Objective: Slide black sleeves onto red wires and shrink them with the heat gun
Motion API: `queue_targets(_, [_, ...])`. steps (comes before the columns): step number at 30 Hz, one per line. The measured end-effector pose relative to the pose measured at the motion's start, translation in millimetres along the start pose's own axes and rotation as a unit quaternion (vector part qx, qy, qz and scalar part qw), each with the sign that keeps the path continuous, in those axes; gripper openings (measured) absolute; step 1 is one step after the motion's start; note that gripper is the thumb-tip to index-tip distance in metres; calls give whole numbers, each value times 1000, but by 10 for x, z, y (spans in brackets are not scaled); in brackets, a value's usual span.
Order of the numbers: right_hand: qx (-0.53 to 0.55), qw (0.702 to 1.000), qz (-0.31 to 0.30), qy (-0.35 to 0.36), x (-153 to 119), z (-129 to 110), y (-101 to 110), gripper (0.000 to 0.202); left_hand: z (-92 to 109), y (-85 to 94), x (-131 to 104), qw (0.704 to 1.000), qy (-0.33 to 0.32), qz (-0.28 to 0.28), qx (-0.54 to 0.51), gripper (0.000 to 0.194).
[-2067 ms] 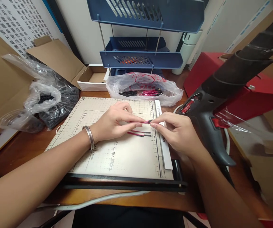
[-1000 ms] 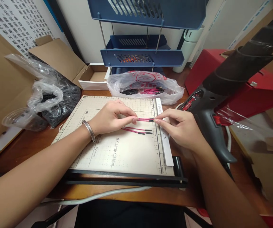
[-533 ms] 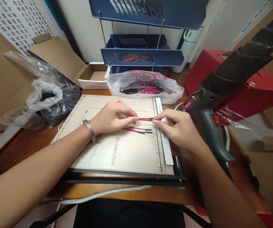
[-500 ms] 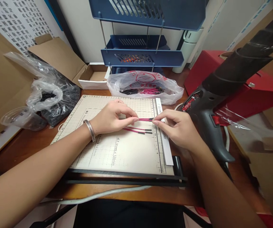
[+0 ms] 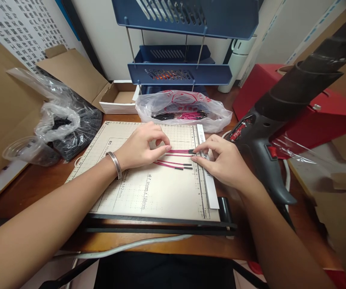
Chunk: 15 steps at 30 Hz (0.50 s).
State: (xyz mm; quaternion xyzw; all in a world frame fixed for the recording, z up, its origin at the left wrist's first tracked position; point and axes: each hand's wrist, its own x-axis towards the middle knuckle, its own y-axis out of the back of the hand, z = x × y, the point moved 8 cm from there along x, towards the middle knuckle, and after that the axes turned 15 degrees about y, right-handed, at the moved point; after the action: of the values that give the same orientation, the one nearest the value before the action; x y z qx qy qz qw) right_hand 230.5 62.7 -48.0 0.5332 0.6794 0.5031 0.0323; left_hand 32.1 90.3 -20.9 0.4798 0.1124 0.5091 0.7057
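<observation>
On the brown wooden tabletop [image 5: 209,247] lies a cream gridded cutting board [image 5: 167,196] bearing thin red-and-black wires [image 5: 174,163]. Behind it, a translucent plastic bag [image 5: 218,118] sits before a blue slotted rack [image 5: 215,74]. Right of the board, a dark-grey pistol-shaped heat gun [image 5: 265,142] stands before a red box [image 5: 253,94].

A blue tiered desk rack [image 5: 179,74] stands by the wall [image 5: 100,40], its trays slotted, something orange [image 5: 166,75] showing through the middle tray's slots. Just left of it sits an open cardboard box [image 5: 119,108], white outside and brown inside. Farther left of the rack, closer to me, I see a clear plastic bag [image 5: 74,115] of small black pieces [image 5: 84,130] and a round clear tub [image 5: 31,151]. Right beside the rack is a pale green flask [image 5: 239,60]; farther right, a red box [image 5: 259,86] with a dark grey heat gun [image 5: 281,120] before it. Well in front of the rack, a whitish cable [image 5: 112,250] runs along the wooden desk's [image 5: 206,251] near edge.
</observation>
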Motion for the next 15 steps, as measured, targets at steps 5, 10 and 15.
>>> queue_targets(5, [-8,1000,-1,-14,0,-20,33,5,-38,-9,9,1000,17,-13,5,21])
queue_targets(10, [-15,1000,3,-9,10,-34,-11,12,-78,3,14,999,37,-5,6,22])
queue_targets(15, [-9,1000,18,2,22,-45,-59,13,-92,-5,14,999,38,-5,7,24])
